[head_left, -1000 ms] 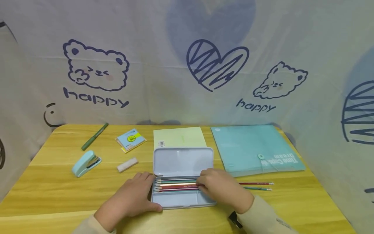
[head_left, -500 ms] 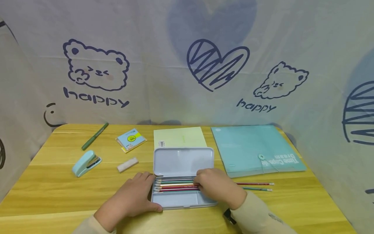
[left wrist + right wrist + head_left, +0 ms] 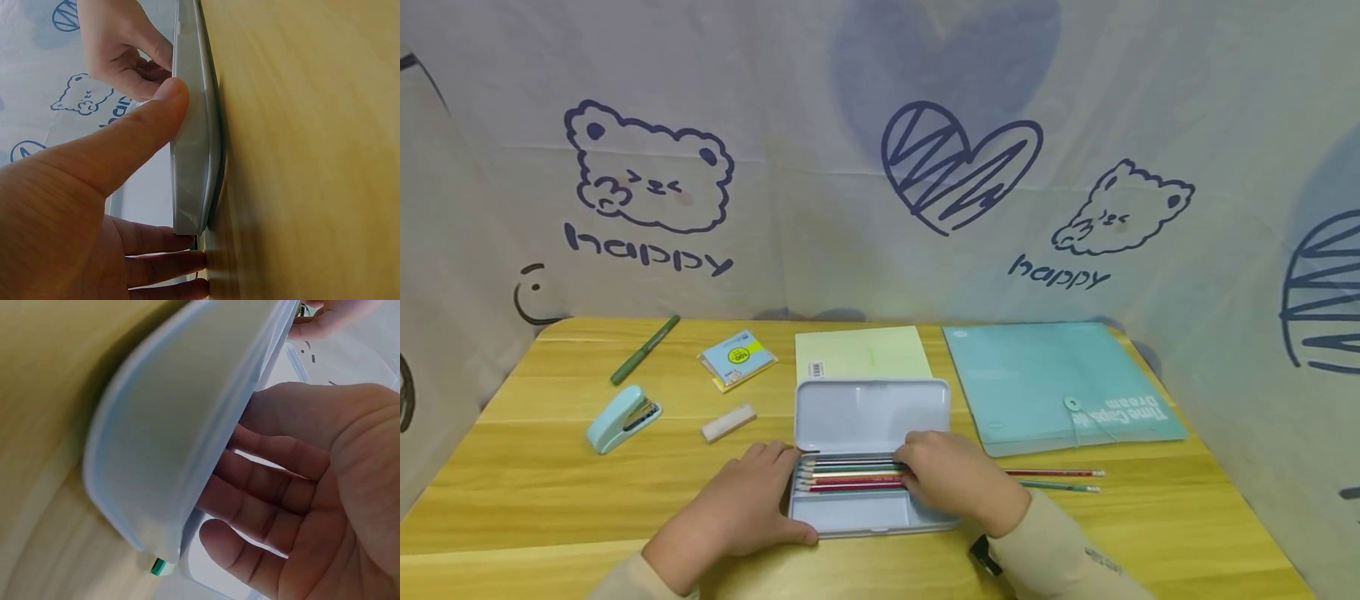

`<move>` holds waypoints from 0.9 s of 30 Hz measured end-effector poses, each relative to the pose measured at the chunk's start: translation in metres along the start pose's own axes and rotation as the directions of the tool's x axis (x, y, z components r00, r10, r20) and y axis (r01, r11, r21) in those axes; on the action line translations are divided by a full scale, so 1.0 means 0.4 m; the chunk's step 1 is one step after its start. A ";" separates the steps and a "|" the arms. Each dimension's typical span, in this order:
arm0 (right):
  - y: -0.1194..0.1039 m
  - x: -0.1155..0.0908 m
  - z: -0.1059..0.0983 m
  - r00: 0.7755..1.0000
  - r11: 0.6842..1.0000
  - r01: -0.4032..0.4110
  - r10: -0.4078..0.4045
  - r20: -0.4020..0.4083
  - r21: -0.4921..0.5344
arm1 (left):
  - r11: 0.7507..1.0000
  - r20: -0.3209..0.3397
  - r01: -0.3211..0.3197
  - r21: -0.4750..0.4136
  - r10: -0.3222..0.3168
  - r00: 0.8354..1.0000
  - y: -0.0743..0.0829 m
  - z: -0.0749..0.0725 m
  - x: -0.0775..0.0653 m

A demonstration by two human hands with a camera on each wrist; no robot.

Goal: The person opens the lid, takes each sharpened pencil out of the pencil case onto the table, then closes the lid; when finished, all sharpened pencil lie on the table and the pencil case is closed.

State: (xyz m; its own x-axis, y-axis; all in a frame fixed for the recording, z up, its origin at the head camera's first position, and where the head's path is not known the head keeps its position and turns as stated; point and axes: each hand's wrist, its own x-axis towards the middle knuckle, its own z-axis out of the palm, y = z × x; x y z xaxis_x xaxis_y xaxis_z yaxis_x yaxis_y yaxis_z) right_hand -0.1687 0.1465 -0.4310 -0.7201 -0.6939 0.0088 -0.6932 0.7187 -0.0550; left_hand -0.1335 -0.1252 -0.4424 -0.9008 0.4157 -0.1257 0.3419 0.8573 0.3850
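One pale-blue case (image 3: 871, 511) lies open, left hand (image 3: 737, 506) gripping its end, right hand (image 3: 957, 479) curled over pencils (image 3: 850, 481), hold unclear.

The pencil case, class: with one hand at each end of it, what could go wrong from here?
The right hand reaches in over the row of pencils, so it may knock them askew.
The loose red pencil and loose green pencil lie close to the right sleeve, which could nudge them and set them rolling.
If the left hand lets go, the pencil case might slide.
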 end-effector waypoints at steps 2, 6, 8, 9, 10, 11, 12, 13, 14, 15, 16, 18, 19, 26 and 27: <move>-0.003 0.001 0.000 1.000 1.000 -0.003 0.002 -0.005 -0.019 | 1.000 -0.001 -0.001 0.004 0.001 1.000 0.000 0.000 0.000; -0.015 0.004 -0.002 1.000 0.998 -0.024 0.023 -0.003 -0.054 | 1.000 -0.001 0.000 0.009 0.000 1.000 -0.001 0.001 0.001; -0.023 0.006 -0.004 0.999 0.996 -0.050 0.051 0.016 -0.077 | 1.000 0.000 0.002 0.010 -0.002 1.000 -0.002 0.002 0.001; -0.027 0.007 -0.005 0.997 0.994 -0.064 0.067 0.029 -0.089 | 1.000 0.001 0.003 0.009 -0.003 1.000 -0.002 0.002 0.001; -0.032 0.008 -0.006 0.995 0.992 -0.079 0.084 0.045 -0.101 | 1.000 0.002 0.003 0.008 -0.003 1.000 -0.002 0.002 0.001; -0.037 0.010 -0.008 0.993 0.989 -0.092 0.100 0.063 -0.114 | 1.000 0.003 0.003 0.008 -0.003 1.000 -0.002 0.002 0.001; -0.041 0.011 -0.009 0.990 0.986 -0.105 0.116 0.080 -0.126 | 1.000 0.003 0.004 0.007 -0.004 1.000 -0.002 0.002 0.001; -0.045 0.013 -0.011 0.987 0.984 -0.116 0.130 0.095 -0.135 | 1.000 0.003 0.003 0.007 -0.003 1.000 -0.002 0.002 0.000; -0.049 0.015 -0.013 0.984 0.982 -0.126 0.141 0.108 -0.139 | 1.000 0.001 0.002 0.006 -0.002 1.000 -0.002 0.002 0.000; -0.051 0.016 -0.014 0.982 0.981 -0.132 0.149 0.119 -0.142 | 1.000 0.001 0.003 0.005 -0.003 1.000 -0.001 0.001 0.000; -0.053 0.018 -0.015 0.979 0.980 -0.138 0.157 0.127 -0.146 | 1.000 0.000 0.002 0.004 -0.002 1.000 -0.001 0.001 0.000; -0.054 0.020 -0.015 0.977 0.978 -0.146 0.166 0.135 -0.146 | 1.000 -0.001 0.004 0.000 -0.004 1.000 -0.001 0.001 0.000; -0.055 0.021 -0.014 0.976 0.979 -0.149 0.169 0.138 -0.142 | 1.000 -0.001 0.004 -0.001 -0.004 1.000 -0.001 0.001 0.000; -0.054 0.018 -0.016 0.979 0.982 -0.142 0.158 0.126 -0.126 | 1.000 -0.009 0.005 -0.006 -0.005 1.000 -0.001 0.002 0.000; -0.053 0.017 -0.016 0.982 0.983 -0.136 0.151 0.117 -0.124 | 1.000 -0.008 0.006 -0.008 -0.006 1.000 -0.001 0.002 0.000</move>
State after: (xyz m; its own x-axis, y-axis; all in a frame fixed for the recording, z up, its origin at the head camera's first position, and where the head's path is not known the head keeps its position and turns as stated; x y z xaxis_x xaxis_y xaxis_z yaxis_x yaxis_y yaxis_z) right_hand -0.1591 0.1268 -0.4236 -0.8076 -0.5782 -0.1161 -0.5873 0.8064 0.0687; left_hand -0.1332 -0.1253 -0.4434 -0.9048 0.4083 -0.1207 0.3347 0.8572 0.3914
